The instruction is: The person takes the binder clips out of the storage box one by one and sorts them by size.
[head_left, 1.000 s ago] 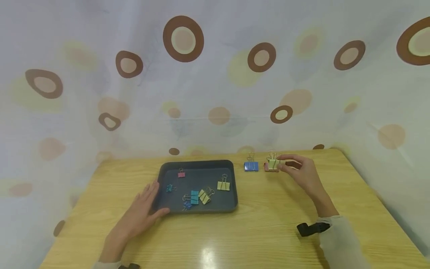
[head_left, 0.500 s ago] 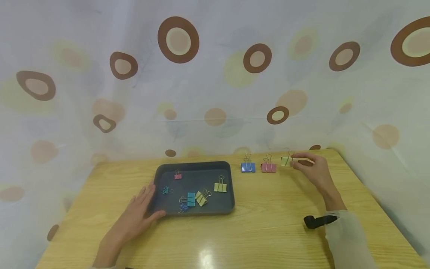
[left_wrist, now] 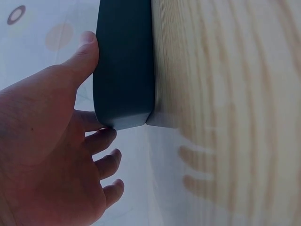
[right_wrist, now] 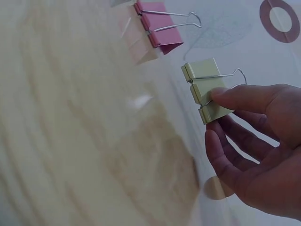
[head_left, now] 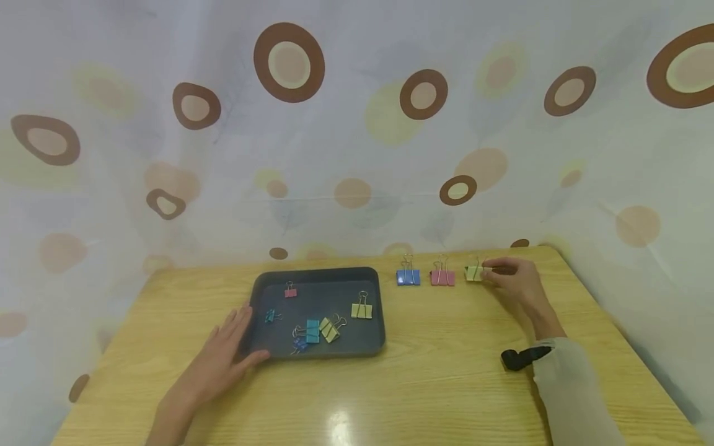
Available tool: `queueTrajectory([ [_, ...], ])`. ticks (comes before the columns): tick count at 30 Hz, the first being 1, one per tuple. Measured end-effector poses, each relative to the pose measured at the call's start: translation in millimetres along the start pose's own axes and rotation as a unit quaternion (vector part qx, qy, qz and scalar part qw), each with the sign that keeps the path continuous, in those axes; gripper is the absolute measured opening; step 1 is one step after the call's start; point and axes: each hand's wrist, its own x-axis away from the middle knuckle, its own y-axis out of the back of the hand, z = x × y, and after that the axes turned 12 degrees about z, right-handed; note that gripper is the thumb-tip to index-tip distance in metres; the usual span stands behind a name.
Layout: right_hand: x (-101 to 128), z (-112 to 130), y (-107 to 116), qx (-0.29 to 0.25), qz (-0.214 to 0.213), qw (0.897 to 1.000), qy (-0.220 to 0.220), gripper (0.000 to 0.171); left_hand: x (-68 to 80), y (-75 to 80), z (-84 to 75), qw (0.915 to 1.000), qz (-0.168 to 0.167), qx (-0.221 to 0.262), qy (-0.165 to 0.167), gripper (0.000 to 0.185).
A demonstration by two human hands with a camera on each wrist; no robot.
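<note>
A yellow binder clip point(head_left: 474, 273) point(right_wrist: 202, 80) stands on the wooden table at the right end of a row, beside a pink clip point(head_left: 442, 277) point(right_wrist: 160, 28) and a blue clip point(head_left: 408, 276). My right hand point(head_left: 491, 274) point(right_wrist: 221, 115) pinches the yellow clip between thumb and fingers at its wire handle. My left hand point(head_left: 220, 359) point(left_wrist: 51, 155) lies flat on the table, fingers straight, touching the near-left corner of a dark tray point(head_left: 318, 271) point(left_wrist: 124, 61).
Inside the tray lie several clips: a small pink one point(head_left: 290, 291), a small teal one point(head_left: 270, 316), a teal one point(head_left: 312, 330) and two yellow ones point(head_left: 361, 310). A patterned curtain closes off the back and right. A black strap point(head_left: 524, 357) sits at my right wrist.
My right hand carried the yellow clip rightward from beside the pink clip and lowered it to the table at the row's right end. My left hand stayed at the tray corner.
</note>
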Motion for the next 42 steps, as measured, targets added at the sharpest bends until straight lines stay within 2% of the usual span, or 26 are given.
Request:
queueTrajectory([
  [9, -6.8, -8.5, -8.7, 0.057, 0.004, 0.998, -0.017, 0.036, 2.5, -0.9, 1.4, 1.0000, -0.002, 0.003, -0.002, 0.091],
  [17, 1.5, -3.6, -2.0, 0.038, -0.003, 0.999, -0.008, 0.044, -1.7, -1.8, -0.3, 0.9999, -0.010, -0.003, -0.011, 0.091],
  [23, 9.3, 6.6, 2.5, -0.030, -0.041, 0.998, 0.039, 0.040, -3.0, -2.6, -0.4, 0.9999, -0.004, -0.003, -0.011, 0.092],
  [28, 10.3, 26.8, -7.8, -0.056, -0.032, 0.994, 0.083, 0.033, -1.0, -2.4, 2.3, 1.0000, -0.002, -0.006, -0.001, 0.093],
  [38, 18.3, 65.9, -44.0, -0.050, 0.001, 0.987, 0.150, 0.033, -1.0, -3.2, 3.9, 1.0000, -0.002, -0.008, 0.002, 0.093],
  [42, 19.8, 74.5, -58.1, -0.042, 0.013, 0.987, 0.154, 0.033, -0.7, -3.4, 3.1, 1.0000, -0.002, -0.009, 0.002, 0.094],
])
